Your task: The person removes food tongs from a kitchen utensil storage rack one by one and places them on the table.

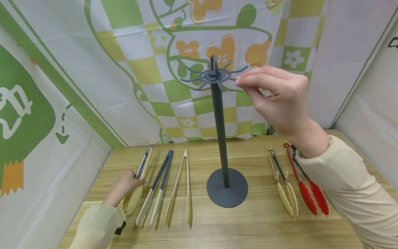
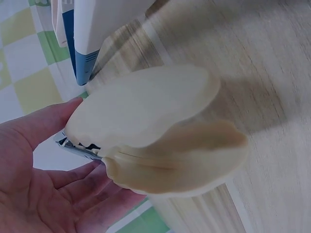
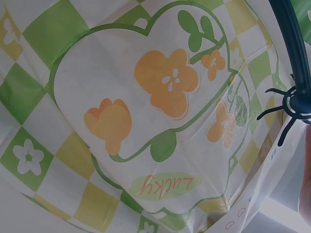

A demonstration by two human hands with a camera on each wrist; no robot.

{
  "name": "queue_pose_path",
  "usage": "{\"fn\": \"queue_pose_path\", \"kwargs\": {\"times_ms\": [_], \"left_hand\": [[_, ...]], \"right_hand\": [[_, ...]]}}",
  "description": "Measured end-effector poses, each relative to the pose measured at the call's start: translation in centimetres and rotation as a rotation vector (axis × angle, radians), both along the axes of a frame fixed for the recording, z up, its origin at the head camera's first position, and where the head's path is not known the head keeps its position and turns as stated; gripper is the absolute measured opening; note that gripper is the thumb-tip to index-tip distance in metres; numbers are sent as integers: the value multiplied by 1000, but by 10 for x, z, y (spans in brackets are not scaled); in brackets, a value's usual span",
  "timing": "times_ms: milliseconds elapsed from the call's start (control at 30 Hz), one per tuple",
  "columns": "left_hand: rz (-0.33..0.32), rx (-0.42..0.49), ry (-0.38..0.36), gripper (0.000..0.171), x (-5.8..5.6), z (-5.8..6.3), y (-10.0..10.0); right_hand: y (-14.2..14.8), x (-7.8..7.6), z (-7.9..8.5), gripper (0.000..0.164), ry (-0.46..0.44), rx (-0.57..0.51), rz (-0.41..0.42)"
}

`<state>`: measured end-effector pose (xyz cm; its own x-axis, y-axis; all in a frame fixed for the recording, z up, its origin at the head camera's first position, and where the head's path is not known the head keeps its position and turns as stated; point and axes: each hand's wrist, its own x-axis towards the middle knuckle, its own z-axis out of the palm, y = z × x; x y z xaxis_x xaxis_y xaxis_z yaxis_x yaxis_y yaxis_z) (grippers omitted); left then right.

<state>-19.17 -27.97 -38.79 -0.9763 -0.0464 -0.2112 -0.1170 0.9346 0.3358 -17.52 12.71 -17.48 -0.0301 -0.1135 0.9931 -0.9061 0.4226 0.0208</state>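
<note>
At the left of the table, my left hand [image 1: 123,186] grips a pair of cream-headed tongs [image 1: 134,200] around the metal arms. In the left wrist view, the thumb and fingers lie on either side of the tongs [image 2: 146,107] just behind the two scalloped heads, which stand slightly apart. A dark grey hanging stand [image 1: 220,135] rises in the middle, with a ring of curved hooks at its top. My right hand [image 1: 281,95] is raised there, thumb and fingers pinching the end of one right-hand hook. Only a sliver of that hand shows in the right wrist view.
Blue-and-white tongs [image 1: 157,186] and wooden tongs [image 1: 179,188] lie between the left hand and the stand's round base [image 1: 227,199]. Another cream pair [image 1: 287,197] and red tongs [image 1: 306,197] lie right, near the right sleeve. A patterned curtain [image 1: 199,114] hangs behind the wooden table [image 1: 248,231].
</note>
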Motion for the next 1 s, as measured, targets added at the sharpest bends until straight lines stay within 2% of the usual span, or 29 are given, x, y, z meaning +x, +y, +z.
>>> {"fn": "queue_pose_path", "kwargs": {"times_ms": [233,767,1000], "left_hand": [[1,-3,-21,36,0,-1,0],[10,-29,-78,30,-3,-6,0],[20,-34,-106,33,-1,-4,1]], "right_hand": [[0,0,0,11,1,7,0],[0,0,0,11,-3,16,-6],[1,1,0,9,-6,19,-3]]}}
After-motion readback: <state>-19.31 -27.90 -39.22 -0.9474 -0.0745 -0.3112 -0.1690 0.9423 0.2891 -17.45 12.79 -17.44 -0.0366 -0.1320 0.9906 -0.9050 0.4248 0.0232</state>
